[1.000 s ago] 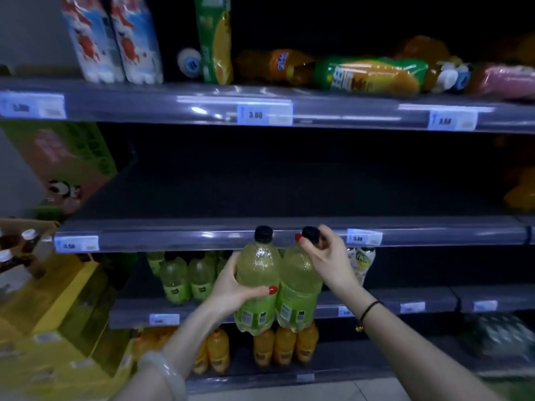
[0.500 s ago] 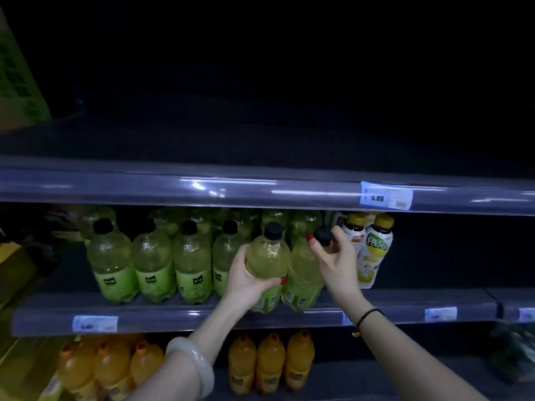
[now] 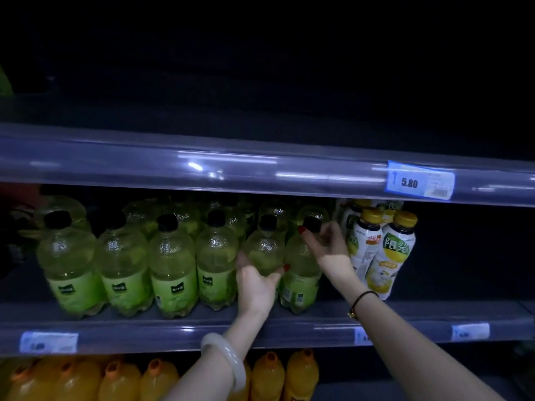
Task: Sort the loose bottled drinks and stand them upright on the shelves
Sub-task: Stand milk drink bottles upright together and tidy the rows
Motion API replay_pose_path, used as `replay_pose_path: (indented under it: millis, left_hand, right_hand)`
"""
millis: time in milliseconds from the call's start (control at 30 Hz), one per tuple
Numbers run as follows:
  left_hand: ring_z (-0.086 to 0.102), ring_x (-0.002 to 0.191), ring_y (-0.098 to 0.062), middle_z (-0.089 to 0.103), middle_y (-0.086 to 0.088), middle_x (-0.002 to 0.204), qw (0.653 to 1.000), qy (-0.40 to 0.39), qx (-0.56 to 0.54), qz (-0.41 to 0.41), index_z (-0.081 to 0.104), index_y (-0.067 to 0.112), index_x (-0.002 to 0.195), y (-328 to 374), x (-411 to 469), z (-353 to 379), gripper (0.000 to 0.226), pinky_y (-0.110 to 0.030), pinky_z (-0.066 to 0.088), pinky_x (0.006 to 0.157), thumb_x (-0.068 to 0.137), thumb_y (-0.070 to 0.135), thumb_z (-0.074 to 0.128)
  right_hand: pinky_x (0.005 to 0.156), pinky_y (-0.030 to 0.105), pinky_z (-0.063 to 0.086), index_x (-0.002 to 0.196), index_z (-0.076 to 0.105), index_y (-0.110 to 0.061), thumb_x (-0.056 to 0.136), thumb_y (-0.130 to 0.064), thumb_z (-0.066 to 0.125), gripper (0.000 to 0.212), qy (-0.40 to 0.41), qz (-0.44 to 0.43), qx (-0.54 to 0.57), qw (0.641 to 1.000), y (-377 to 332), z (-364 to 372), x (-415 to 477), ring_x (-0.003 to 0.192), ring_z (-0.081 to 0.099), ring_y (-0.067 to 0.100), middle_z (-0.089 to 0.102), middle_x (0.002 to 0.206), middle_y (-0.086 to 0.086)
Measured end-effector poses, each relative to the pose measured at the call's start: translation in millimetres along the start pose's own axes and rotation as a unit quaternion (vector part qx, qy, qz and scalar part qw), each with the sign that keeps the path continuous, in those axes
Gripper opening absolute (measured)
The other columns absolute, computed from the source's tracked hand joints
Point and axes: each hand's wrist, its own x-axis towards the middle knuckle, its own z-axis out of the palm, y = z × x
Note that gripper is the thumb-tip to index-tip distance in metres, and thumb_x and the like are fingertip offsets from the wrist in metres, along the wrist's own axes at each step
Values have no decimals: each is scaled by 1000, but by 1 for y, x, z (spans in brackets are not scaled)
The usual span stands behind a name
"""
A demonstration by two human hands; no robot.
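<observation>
Head view only. Two green bottles stand at the right end of the front row on the middle shelf (image 3: pixel 144 331).

- **Left grip** (image 3: pixel 256 285): wrapped round the belly of the left green bottle (image 3: pixel 265 247) from the front, thumb on its right side, fingers on its left. The bottle lies straight beyond the palm. Its base is hidden by the hand, so I cannot tell if it is seated.
- **Right grip** (image 3: pixel 324 244): fingertips pinch the black cap (image 3: pixel 312 224) of the right green bottle (image 3: pixel 301 282), coming in from the right. The bottle body hangs down and left of this grip, and its base looks down on the shelf.
- **Axis:** both bottles have the long axis vertical, caps up. The right one is perhaps a touch tilted.
- **Label:** the right bottle shows its barcode side, while the row of green bottles (image 3: pixel 170 270) shows front labels.
- **Neighbours:** the left bottle is just beside the row. The two held bottles touch or nearly touch. The white yellow-capped bottles (image 3: pixel 396 250) are just beside the right grip. Orange bottles (image 3: pixel 269 377) are on the shelf below.

The placing looks nearly done. Next is likely to let go and draw both hands back toward the body. The cap pinch is the tip risk.
</observation>
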Motion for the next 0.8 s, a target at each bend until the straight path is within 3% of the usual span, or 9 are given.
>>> replay_pose_path:
  millis: [67,167,267,333,433,500,600,667,800]
  left_hand:
    - [64,103,-30,64,-16,110,999,-8,29,12,39,4,131,-2,0,-1,88,-40,54,88,61,29,86]
    - [64,101,-31,65,-17,109,999,-9,48,23,31,7,135,2,-3,-4,90,-40,55,84,65,31,82]
    - [67,87,-34,68,-16,95,994,-13,110,2,33,6,130,8,-6,-11,82,-36,55,65,69,38,79]
    - [68,84,-33,69,-14,92,989,-16,148,-1,40,9,125,12,-7,-17,76,-34,53,61,69,44,79]
    - [68,80,-29,70,-10,90,991,-21,134,0,54,12,115,16,-8,-26,62,-30,52,63,68,44,79]
    - [64,69,-25,69,-7,80,986,-39,161,-7,61,9,97,20,-7,-31,48,-28,49,57,70,44,78]
    - [61,63,-22,60,-3,65,960,-44,276,-8,61,6,72,32,-9,-37,48,-28,45,49,71,53,75]
    - [67,74,-25,68,-8,78,943,-41,331,7,66,5,79,37,-10,-39,55,-28,47,51,69,59,73]
    - [66,93,-33,69,-15,98,934,-45,354,25,65,1,98,44,-15,-39,59,-31,45,62,73,54,72]
  right_hand:
    - [77,22,47,92,40,-21,80,-20,74,36,-5,44,20,999,11,-2,-2,83,54,13,53,90,0]
    - [95,35,48,119,39,-27,75,-36,78,59,-40,119,39,991,22,-2,-13,104,59,17,59,115,1]
    - [103,41,46,126,46,-30,65,-57,76,74,-4,95,-2,995,21,4,-18,117,54,20,53,129,4]
    - [103,43,46,127,48,-30,57,-70,73,84,9,77,-21,997,22,5,-20,119,54,20,54,130,5]
    - [99,40,49,130,39,-23,68,-38,83,78,-9,88,0,996,24,1,-29,113,59,19,61,119,3]
    - [93,34,52,130,34,-20,73,-21,81,74,-32,98,-17,995,27,-2,-34,106,62,17,63,108,-3]
    - [92,39,53,128,41,-15,65,-50,79,82,-6,96,-128,987,23,-1,-39,107,62,20,63,112,2]
    - [89,44,53,123,47,-7,63,-57,76,84,4,92,-201,975,18,0,-40,105,62,26,63,112,10]
    - [91,48,48,114,47,-1,75,-46,73,65,55,36,-317,946,5,1,-48,106,55,32,55,109,15]
